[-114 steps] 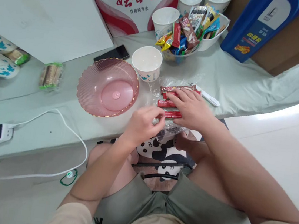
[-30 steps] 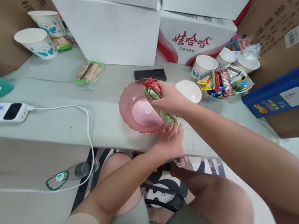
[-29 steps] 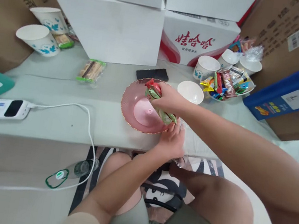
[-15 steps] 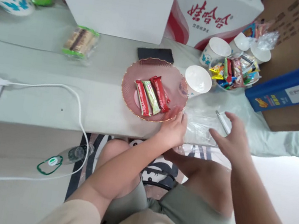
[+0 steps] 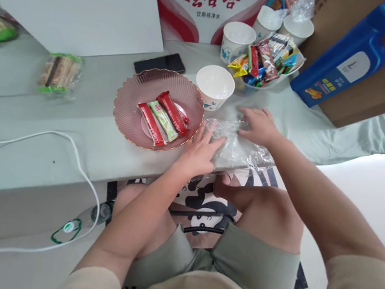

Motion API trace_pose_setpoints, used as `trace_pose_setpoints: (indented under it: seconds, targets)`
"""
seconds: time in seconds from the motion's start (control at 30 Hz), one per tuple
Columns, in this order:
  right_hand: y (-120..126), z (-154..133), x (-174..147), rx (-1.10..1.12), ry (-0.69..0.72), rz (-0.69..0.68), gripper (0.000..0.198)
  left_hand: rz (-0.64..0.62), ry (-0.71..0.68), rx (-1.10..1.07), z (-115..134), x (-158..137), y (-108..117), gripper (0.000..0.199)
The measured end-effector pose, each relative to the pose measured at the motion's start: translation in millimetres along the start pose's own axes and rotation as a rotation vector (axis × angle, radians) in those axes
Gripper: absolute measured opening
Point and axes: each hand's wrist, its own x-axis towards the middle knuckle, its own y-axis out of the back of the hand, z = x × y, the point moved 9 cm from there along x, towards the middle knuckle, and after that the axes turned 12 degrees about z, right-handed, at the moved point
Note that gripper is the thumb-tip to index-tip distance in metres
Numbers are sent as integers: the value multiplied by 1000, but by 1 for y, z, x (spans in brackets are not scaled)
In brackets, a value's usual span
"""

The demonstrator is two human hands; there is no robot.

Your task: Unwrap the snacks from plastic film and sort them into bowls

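Note:
A clear crinkled plastic bag (image 5: 238,149) lies at the table's front edge, partly hanging over it. My left hand (image 5: 200,151) has its fingers spread between the bag's left side and the pink glass bowl (image 5: 131,92), its fingertips close to the rim. Across the bag's upper right rests my right hand (image 5: 260,127), fingers apart and nothing in its grasp. The gold-rimmed bowl holds several wrapped snack bars: red ones (image 5: 152,125) and a green one (image 5: 163,121). Just behind the bag stands a white paper cup (image 5: 214,87).
A bowl of mixed wrapped sweets (image 5: 265,66), more paper cups (image 5: 237,40) and a blue bottle (image 5: 350,57) stand at the back right. Behind the pink bowl lies a black phone (image 5: 160,64). Wrapped biscuits (image 5: 61,73) and a white cable (image 5: 73,143) are on the left.
My right hand has moved left and come down on the plastic bag. My left hand has shifted from gripping by the bowl's rim to fingers spread. The view has turned to the right.

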Motion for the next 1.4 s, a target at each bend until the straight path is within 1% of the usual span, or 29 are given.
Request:
trace_pose_setpoints:
  seconds: [0.03, 0.07, 0.1, 0.17, 0.23, 0.27, 0.3, 0.37, 0.43, 0.47, 0.5, 0.53, 0.6, 0.63, 0.7, 0.73, 0.77, 0.8, 0.83, 0.9, 0.93, 0.97, 1.0, 1.03, 1.13, 1.2, 1.27, 1.33, 1.4]
  targets:
    - [0, -1, 6, -12, 16, -36, 52, 24, -9, -13, 0, 1, 2, 77]
    - [5, -2, 8, -14, 25, -32, 42, 62, -12, -36, 1, 3, 4, 72]
    - [15, -3, 7, -8, 26, 15, 35, 115, -7, -73, 1, 5, 7, 66]
    - [45, -3, -7, 12, -6, 191, 31, 257, 19, -183, 0, 8, 15, 49]
    - [80, -1, -33, 13, -53, 416, 27, 404, 30, -313, 0, 10, 21, 36]
    - [95, -1, -50, 5, -57, 531, 23, 465, 26, -374, 1, 11, 24, 34]
    - [110, -4, -69, -1, -41, 650, 20, 516, 26, -429, 3, 11, 26, 38]
    - [132, -12, -103, 11, 44, 818, 14, 583, 54, -515, 4, 11, 28, 58]
    - [141, -18, -125, 52, 111, 825, 13, 573, 100, -586, 4, 13, 27, 82]
    - [143, -19, -132, 76, 128, 796, 14, 534, 108, -628, 6, 16, 26, 88]
    - [145, -20, -136, 101, 146, 758, 13, 478, 102, -678, 10, 19, 23, 84]
    - [147, -20, -139, 123, 171, 730, 11, 422, 88, -733, 13, 22, 22, 71]
    - [153, -14, -145, 156, 203, 735, 3, 357, 58, -846, 19, 27, 22, 30]
    - [155, -4, -147, 178, 164, 767, 15, 353, 49, -899, 19, 28, 25, 16]
    - [151, 31, -153, 292, -59, 853, 52, 391, 56, -1018, 15, 27, 34, 17]
    - [141, 51, -157, 407, -211, 879, 72, 419, 74, -1090, 11, 24, 39, 19]
    - [122, 68, -159, 563, -356, 857, 86, 447, 101, -1168, 5, 21, 43, 20]
    - [97, 77, -158, 753, -467, 774, 94, 478, 134, -1245, -1, 17, 49, 23]
    - [69, 76, -153, 956, -540, 633, 96, 510, 169, -1314, -8, 12, 54, 25]
    - [16, 47, -143, 1329, -606, 290, 87, 558, 236, -1413, -20, 1, 64, 31]
    - [-1, 27, -139, 1470, -625, 139, 79, 576, 269, -1443, -26, -5, 68, 34]
    - [-12, 9, -136, 1571, -647, 33, 69, 582, 302, -1460, -31, -10, 72, 35]
    - [-17, -5, -134, 1633, -677, -17, 60, 574, 327, -1468, -35, -16, 75, 36]
    - [-17, -15, -131, 1659, -707, -26, 51, 548, 340, -1469, -38, -21, 77, 37]
    - [-2, -25, -130, 1642, -753, 67, 38, 442, 343, -1446, -44, -36, 79, 44]
    - [10, -26, -136, 1632, -756, 97, 38, 403, 361, -1424, -50, -46, 79, 51]
    - [14, -21, -146, 1623, -793, 110, 39, 386, 384, -1424, -56, -53, 79, 50]
    - [14, -13, -158, 1599, -855, 135, 39, 323, 350, -1452, -53, -56, 79, 50]
    - [17, -5, -165, 1515, -824, 202, 37, 230, 285, -1475, -45, -56, 77, 51]
